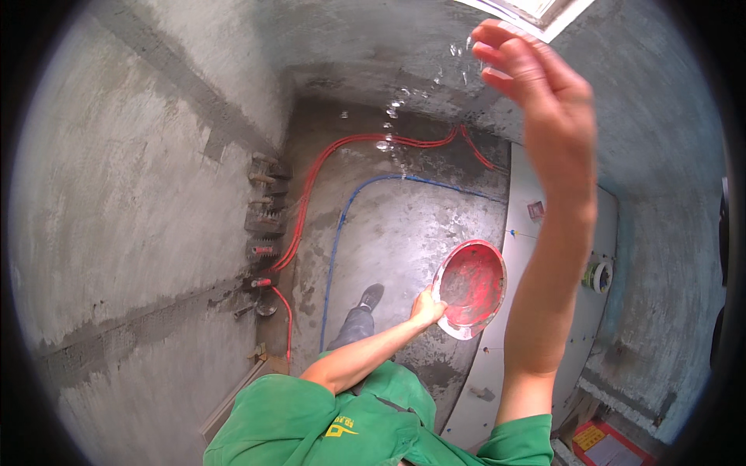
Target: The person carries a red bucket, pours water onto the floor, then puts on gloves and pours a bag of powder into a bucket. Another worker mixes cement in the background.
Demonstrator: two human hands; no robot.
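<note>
My left hand (429, 306) grips the near-left rim of a round red basin (472, 289), tilted so that its stained inside faces up. Its fingers are wrapped round the edge, partly hidden. High at the upper right, my right hand (546, 92) is raised with bent fingers a little apart and holds nothing. Clear water drops (388, 124) hang in the air to the left of its fingertips, spread down toward the far wall and floor.
Red conduits (311, 180) and a blue pipe (339, 225) run across the concrete floor. Dark notched tools (266, 221) line the left wall's foot. At right lie pale panels (519, 233), a white-and-green round container (598, 276) and a red-and-yellow box (604, 448). A window (544, 14) is overhead.
</note>
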